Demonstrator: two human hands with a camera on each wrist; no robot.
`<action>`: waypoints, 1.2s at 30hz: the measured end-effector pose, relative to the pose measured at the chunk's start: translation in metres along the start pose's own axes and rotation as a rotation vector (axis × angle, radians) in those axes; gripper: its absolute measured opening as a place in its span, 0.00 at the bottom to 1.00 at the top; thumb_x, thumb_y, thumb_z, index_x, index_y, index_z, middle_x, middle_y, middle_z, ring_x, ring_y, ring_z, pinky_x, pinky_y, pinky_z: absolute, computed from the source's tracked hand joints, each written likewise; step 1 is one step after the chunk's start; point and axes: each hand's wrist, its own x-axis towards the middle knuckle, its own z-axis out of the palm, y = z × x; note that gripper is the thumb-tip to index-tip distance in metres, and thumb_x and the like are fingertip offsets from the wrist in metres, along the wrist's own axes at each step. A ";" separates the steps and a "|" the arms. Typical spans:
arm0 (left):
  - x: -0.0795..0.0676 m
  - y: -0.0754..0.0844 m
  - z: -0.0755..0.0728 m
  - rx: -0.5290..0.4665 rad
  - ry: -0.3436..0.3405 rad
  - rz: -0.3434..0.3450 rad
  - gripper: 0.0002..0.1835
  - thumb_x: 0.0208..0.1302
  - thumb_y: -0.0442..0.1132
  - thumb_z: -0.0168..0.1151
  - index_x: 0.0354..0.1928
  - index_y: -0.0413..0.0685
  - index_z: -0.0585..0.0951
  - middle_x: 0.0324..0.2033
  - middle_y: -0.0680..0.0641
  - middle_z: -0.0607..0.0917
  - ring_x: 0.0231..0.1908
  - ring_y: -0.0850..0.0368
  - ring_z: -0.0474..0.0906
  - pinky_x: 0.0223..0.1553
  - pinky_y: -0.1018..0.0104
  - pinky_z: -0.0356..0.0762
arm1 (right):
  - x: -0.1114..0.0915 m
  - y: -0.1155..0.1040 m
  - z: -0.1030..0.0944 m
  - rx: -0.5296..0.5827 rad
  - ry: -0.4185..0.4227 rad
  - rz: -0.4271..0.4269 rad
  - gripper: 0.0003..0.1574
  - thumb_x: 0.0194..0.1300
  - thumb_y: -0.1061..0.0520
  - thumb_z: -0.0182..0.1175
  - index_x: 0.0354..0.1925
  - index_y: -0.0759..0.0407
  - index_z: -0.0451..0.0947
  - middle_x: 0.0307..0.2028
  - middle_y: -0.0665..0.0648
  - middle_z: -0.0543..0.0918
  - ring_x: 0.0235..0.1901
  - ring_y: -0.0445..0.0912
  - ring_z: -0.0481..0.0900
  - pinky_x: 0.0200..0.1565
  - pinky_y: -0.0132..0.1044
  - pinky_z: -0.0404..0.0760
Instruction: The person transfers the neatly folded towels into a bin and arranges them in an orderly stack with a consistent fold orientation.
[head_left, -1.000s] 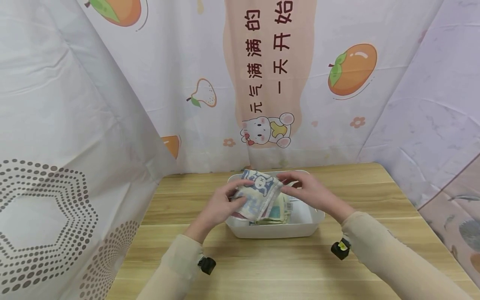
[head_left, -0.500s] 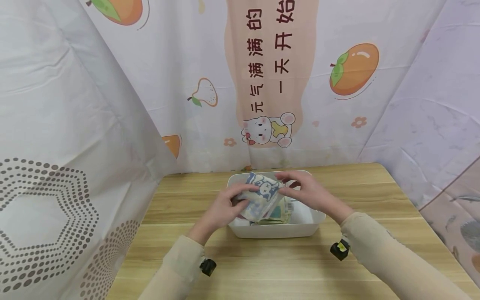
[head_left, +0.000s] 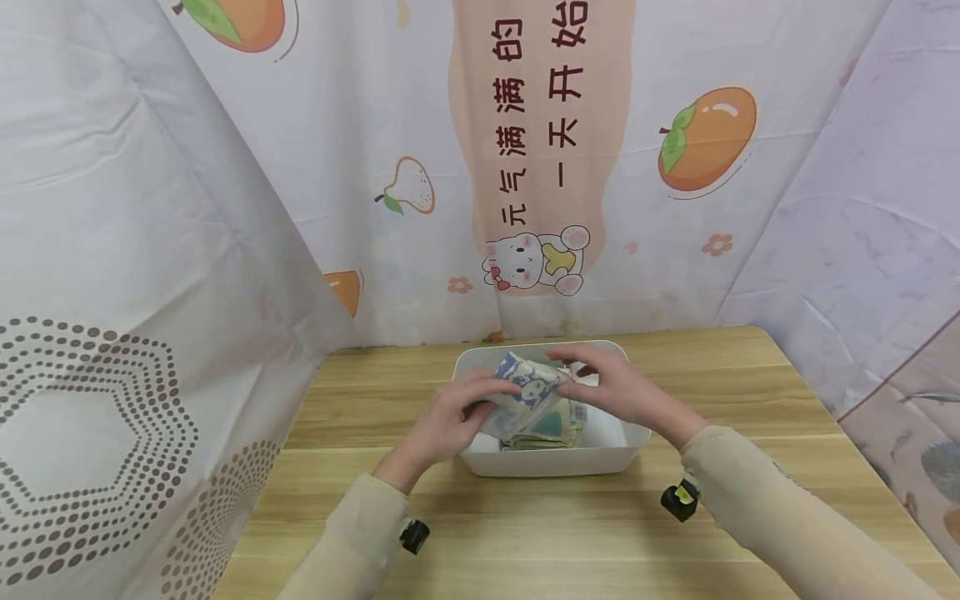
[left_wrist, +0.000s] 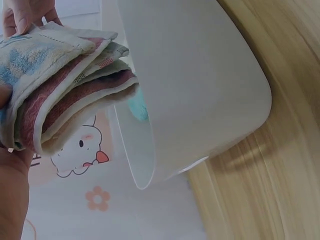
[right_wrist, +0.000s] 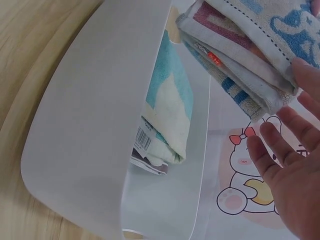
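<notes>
A stack of folded patterned towels (head_left: 528, 393) is held tilted over a white bin (head_left: 547, 463). My left hand (head_left: 442, 421) grips the stack on its left side. At the opposite corner, my right hand (head_left: 615, 385) pinches the edge: in the right wrist view its thumb lies on the blue-and-white top towel, and the lower fingers spread beneath. Several layers with pink, red and white edges fan out in the left wrist view. Inside the bin lies another folded towel, teal and cream (right_wrist: 172, 100), with a barcode label (right_wrist: 143, 138).
The bin stands on a wooden table (head_left: 525, 533), close to the back edge. Behind it hangs a printed curtain (head_left: 420, 258) with fruit and a cartoon bear. A white curtain (head_left: 150, 250) borders the left side.
The towel stack has dropped slightly and shifted right, with its top tipping more. The left hand has moved a little inward along with it; the right hand stays almost in place.
</notes>
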 end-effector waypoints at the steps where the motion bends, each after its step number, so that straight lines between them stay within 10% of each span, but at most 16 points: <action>1: 0.000 0.000 0.000 0.030 0.002 0.019 0.25 0.67 0.20 0.59 0.58 0.54 0.83 0.53 0.49 0.83 0.49 0.55 0.80 0.46 0.65 0.84 | 0.000 0.000 0.000 -0.004 -0.005 0.005 0.33 0.67 0.56 0.70 0.68 0.57 0.75 0.64 0.58 0.79 0.59 0.55 0.78 0.57 0.52 0.81; 22: 0.003 0.008 0.002 0.273 0.060 0.254 0.25 0.60 0.18 0.64 0.52 0.53 0.85 0.49 0.50 0.85 0.50 0.55 0.82 0.53 0.62 0.83 | -0.006 -0.001 0.001 -0.002 -0.100 0.010 0.37 0.68 0.56 0.68 0.72 0.55 0.71 0.63 0.56 0.80 0.60 0.56 0.79 0.58 0.60 0.78; 36: -0.001 0.005 0.004 0.047 0.136 0.068 0.26 0.64 0.17 0.59 0.59 0.50 0.81 0.52 0.46 0.81 0.39 0.55 0.76 0.32 0.70 0.78 | -0.006 -0.001 0.001 0.148 -0.051 0.126 0.35 0.73 0.48 0.64 0.73 0.54 0.68 0.49 0.53 0.87 0.52 0.49 0.84 0.55 0.50 0.81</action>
